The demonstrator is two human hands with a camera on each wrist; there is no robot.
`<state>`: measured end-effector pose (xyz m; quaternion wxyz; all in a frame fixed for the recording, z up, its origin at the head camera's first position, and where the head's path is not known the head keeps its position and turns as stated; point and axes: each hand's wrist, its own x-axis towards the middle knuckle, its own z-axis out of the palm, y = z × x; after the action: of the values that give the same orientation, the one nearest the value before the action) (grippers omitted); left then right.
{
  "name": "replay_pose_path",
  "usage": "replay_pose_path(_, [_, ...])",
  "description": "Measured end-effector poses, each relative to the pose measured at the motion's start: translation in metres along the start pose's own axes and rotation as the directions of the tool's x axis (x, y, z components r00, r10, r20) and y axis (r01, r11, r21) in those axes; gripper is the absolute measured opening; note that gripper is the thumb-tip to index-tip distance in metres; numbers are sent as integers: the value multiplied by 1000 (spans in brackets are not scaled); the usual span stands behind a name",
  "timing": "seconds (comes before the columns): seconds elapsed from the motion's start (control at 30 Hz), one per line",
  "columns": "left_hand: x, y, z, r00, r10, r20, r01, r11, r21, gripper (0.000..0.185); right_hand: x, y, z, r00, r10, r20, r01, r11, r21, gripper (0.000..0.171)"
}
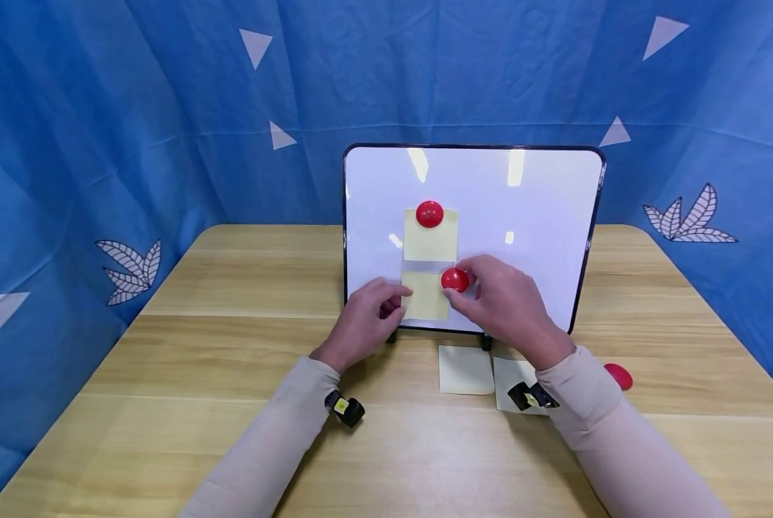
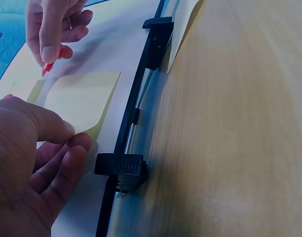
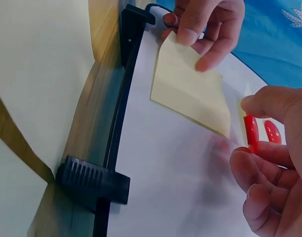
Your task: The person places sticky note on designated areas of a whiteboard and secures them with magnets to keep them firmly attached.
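Note:
A small whiteboard (image 1: 529,216) in a black frame stands upright on the table. High on it, a round red magnet (image 1: 430,214) sits over the top of a pale yellow paper note (image 1: 430,244). Below hangs a second yellow note (image 1: 425,298), its left edge pinched between thumb and fingers of my left hand (image 1: 370,316). In the left wrist view this note (image 2: 84,98) bows away from the board. My right hand (image 1: 506,298) grips another red magnet (image 1: 454,280) by its rim, at the note's upper right corner. The right wrist view shows that magnet (image 3: 251,131) edge-on.
Two pale notes, one (image 1: 466,370) beside the other (image 1: 508,392), lie on the table before the board. A further red magnet (image 1: 618,376) rests right of my right wrist. Black feet (image 2: 120,165) support the board's lower edge. A blue curtain (image 1: 425,72) hangs behind.

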<state>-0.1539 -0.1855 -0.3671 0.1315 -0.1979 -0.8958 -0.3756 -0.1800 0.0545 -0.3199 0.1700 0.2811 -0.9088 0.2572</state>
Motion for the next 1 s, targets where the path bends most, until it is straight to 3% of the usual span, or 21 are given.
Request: replay_pose_path(1.0, [0, 0, -1, 1000, 5, 5, -5, 1000, 8, 29, 12, -7, 27, 977, -178, -114, 171, 983, -66, 35])
